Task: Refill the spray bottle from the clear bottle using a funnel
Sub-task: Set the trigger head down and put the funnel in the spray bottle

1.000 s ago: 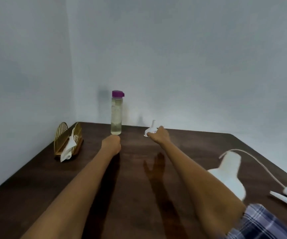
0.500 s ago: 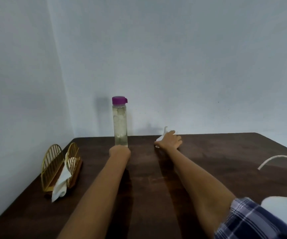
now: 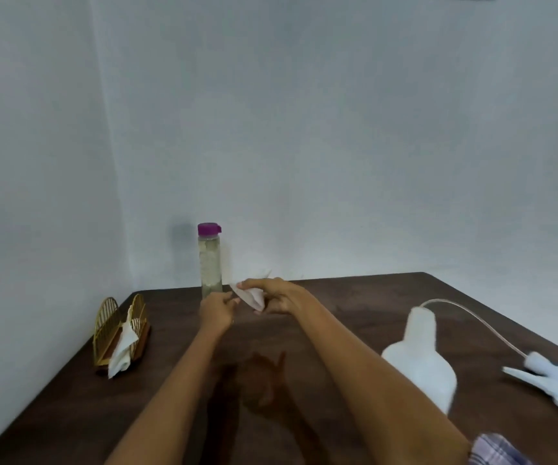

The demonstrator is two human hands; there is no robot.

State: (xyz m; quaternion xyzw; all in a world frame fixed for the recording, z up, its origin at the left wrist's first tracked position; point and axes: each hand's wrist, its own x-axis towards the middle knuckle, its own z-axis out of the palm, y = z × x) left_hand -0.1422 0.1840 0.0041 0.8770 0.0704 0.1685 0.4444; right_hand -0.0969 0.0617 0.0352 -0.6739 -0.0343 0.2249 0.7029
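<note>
A tall clear bottle [image 3: 209,263] with a purple cap stands at the table's far edge near the wall. Just right of it, my right hand [image 3: 277,295] holds a small white funnel [image 3: 250,294] lifted off the table. My left hand [image 3: 216,310] reaches to the funnel's left end, fingertips touching or pinching it; I cannot tell which. The white spray bottle [image 3: 422,359] stands open-necked at the right. Its trigger head [image 3: 554,380] lies on the table further right, its thin tube [image 3: 472,313] still running into the bottle's neck.
A gold wire napkin holder [image 3: 119,330] with a white napkin sits at the left by the wall. The dark wooden table [image 3: 354,317] fits into a corner of two pale walls. My shadow falls on the middle of the tabletop.
My right hand has lifted the funnel from the table and drawn it toward me. My left hand has come off the table and moved right to meet it. The camera view shifted.
</note>
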